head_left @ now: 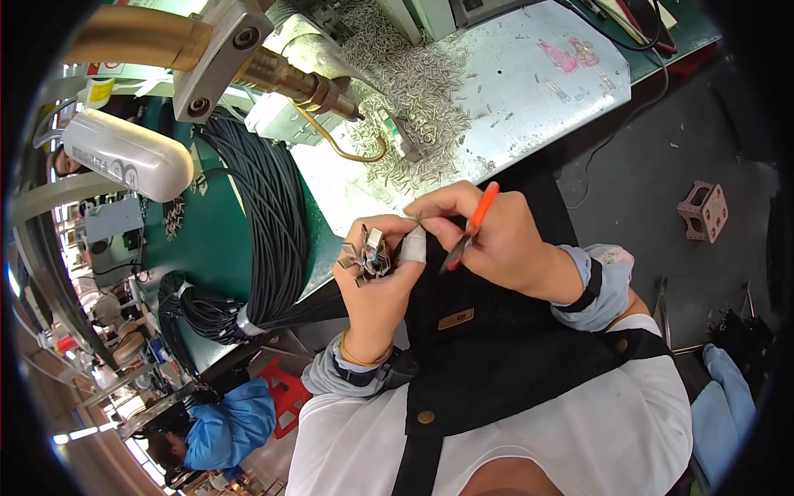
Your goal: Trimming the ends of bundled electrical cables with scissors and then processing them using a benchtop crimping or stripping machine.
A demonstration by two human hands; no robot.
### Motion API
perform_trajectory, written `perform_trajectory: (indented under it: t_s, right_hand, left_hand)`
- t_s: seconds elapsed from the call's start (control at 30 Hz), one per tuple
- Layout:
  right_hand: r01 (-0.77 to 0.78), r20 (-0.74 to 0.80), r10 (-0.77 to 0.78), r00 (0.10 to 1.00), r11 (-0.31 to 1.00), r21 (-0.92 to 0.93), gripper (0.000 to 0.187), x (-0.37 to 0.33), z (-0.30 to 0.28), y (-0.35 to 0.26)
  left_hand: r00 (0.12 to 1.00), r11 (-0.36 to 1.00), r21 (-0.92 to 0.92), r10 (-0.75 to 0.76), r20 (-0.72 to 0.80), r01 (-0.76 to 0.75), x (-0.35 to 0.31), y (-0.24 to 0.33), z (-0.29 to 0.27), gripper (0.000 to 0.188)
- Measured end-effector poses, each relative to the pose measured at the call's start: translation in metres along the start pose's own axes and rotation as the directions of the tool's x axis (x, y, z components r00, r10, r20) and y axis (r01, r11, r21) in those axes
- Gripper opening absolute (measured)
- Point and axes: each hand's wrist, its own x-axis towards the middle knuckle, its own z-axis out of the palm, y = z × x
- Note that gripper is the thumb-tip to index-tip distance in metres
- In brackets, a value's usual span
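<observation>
My left hand point(374, 302) is closed around a bunch of small silvery metal connectors point(370, 255), their boxy ends sticking out above the fist. White tape point(412, 246) wraps its thumb. In my right hand point(509, 248) lies a small pair of orange-handled snips point(477, 219), tucked across the palm and fingers. The thumb and forefinger of that hand pinch against the left fingertips, just off the metal table's edge. Something thin sits at that meeting point, too small to make out.
Loose small metal pins point(413, 91) cover much of the metal tabletop point(542, 99). A machine nozzle point(331, 97) and lamp point(128, 155) overhang from the left. Coiled black cables point(269, 223) lie on the green bench. A pink stool point(703, 212) stands right; a co-worker in blue point(227, 422) sits lower left.
</observation>
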Motion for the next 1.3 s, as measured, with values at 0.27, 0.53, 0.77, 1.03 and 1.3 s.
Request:
perform_trajectory:
  t_s: [0.27,0.53,0.77,1.03,1.3]
  right_hand:
    - [-0.408,0.163,0.414,0.896,0.620,0.670,0.014,0.004,0.001,-0.011]
    - [-0.313,0.256,0.330,0.909,0.944,-0.106,0.026,0.000,-0.013,-0.014]
    - [-0.257,0.179,0.311,0.933,0.927,-0.272,0.033,-0.003,-0.002,-0.011]
    - [-0.627,0.238,0.602,0.762,0.596,0.502,0.026,0.010,-0.010,-0.003]
    - [-0.508,0.026,0.515,0.857,0.834,0.216,0.020,0.068,-0.015,0.008]
  left_hand:
    - [0.991,0.997,-0.043,-0.073,-0.112,0.068,-0.004,0.001,-0.002,0.018]
    - [0.963,0.941,-0.271,-0.243,-0.117,0.205,-0.002,0.007,-0.006,0.014]
    - [0.960,0.953,-0.196,-0.255,-0.116,0.229,0.006,0.009,-0.005,0.012]
    - [0.889,0.699,-0.557,-0.414,0.198,0.449,0.057,-0.007,-0.012,0.007]
    - [0.862,0.694,-0.517,-0.453,0.227,0.501,0.080,-0.010,-0.012,0.010]
